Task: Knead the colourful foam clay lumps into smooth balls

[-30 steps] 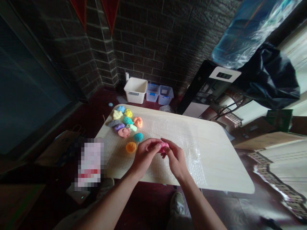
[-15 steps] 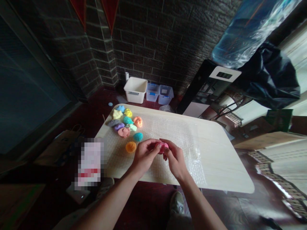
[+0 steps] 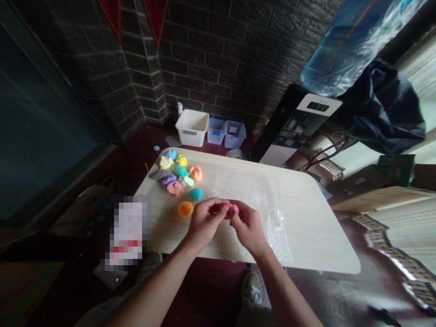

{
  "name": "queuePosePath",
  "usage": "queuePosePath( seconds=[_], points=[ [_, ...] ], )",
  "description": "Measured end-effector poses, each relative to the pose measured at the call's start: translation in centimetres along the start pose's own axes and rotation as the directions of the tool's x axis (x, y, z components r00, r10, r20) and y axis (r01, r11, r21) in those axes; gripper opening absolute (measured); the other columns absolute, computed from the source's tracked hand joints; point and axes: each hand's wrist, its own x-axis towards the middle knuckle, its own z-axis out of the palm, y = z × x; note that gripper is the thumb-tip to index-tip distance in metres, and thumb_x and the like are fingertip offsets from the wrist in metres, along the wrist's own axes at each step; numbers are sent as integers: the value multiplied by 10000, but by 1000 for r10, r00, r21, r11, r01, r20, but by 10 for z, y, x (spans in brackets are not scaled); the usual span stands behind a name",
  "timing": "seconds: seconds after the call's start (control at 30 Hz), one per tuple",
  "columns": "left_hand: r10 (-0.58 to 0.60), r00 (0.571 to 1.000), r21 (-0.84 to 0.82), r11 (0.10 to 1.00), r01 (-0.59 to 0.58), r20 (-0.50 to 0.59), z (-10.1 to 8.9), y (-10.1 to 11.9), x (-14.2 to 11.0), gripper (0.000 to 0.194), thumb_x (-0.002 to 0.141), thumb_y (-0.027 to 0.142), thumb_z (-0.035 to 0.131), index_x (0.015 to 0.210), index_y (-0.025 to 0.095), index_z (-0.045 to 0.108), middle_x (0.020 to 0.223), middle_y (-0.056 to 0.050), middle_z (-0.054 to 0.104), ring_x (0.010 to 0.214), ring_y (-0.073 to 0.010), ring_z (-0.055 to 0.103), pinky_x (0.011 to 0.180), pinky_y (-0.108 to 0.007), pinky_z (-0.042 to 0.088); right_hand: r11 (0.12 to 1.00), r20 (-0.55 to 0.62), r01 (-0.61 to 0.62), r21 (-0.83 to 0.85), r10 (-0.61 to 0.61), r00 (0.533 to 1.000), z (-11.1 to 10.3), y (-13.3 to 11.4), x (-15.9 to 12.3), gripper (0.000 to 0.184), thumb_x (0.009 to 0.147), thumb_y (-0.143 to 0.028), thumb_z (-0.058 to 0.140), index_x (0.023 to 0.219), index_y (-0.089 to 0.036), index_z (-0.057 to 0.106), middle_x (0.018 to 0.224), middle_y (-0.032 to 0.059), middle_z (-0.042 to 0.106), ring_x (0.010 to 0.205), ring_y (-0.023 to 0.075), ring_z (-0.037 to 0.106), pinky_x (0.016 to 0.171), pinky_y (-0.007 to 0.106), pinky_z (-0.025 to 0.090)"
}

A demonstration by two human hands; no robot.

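Both hands meet over the near middle of the table (image 3: pixel 306 218), above the sheet of bubble wrap (image 3: pixel 245 190) that covers much of its top. The left hand (image 3: pixel 203 222) and the right hand (image 3: pixel 249 227) pinch a small pink lump of clay (image 3: pixel 229 210) between them. The fingers of each hand curl in around the lump, with the thumbs on top, so only its upper side shows. Whether the lump touches the bubble wrap or is held just above it cannot be told.

Just left of the left hand an orange ball of clay (image 3: pixel 185 208) lies on the bubble wrap. A teal ball (image 3: pixel 195 194) sits just beyond the orange ball, toward the far side of the table. Further on, near the far left corner of the table, a cluster of clay pieces (image 3: pixel 175 175) lies close together in yellow, blue, purple, grey, green, pink and orange.

On the floor beyond the far edge of the table, against the brick wall (image 3: pixel 211 54), stands a white bin (image 3: pixel 192 128), and right of the bin are two clear boxes (image 3: pixel 226 133) side by side. Below the near edge of the table a shoe (image 3: pixel 251 287) shows on the dark red floor.
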Motion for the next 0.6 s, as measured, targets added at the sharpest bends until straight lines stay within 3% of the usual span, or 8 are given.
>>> queuePosePath(
  seconds=[0.2,0.4,0.5,0.6],
  points=[
    [-16,1000,-70,997,16,-7,3,-1,0,301,883,335,817,1125,156,798,1105,-127,816,1006,-238,758,934,-350,590,999,-89,42,-8,-42,995,-2,0,0,256,988,-350,602,1078,-169,760,880,74,770,709,179,664,617,270,530],
    [-21,1000,-25,999,20,-8,-1,2,1,348,855,366,848,1110,134,810,1080,-147,825,995,-264,770,922,-377,595,998,-86,66,-24,-67,994,-2,1,-1,247,974,-346,645,1098,-174,772,928,88,774,769,204,696,668,304,558],
    [23,999,16,1000,-22,-50,-2,5,2,313,852,370,847,1074,151,821,1035,-124,831,964,-254,773,888,-358,601,999,-56,35,25,-33,998,-2,2,-1,315,979,-409,665,1172,-181,767,982,99,775,805,213,700,674,313,559],
    [66,997,38,997,-64,-45,-3,9,1,282,875,361,823,1075,162,819,1013,-111,832,924,-237,773,881,-355,606,981,-17,-57,185,62,998,-3,1,0,441,997,-521,627,1251,-180,740,943,92,759,732,197,681,605,303,538]
  ],
)
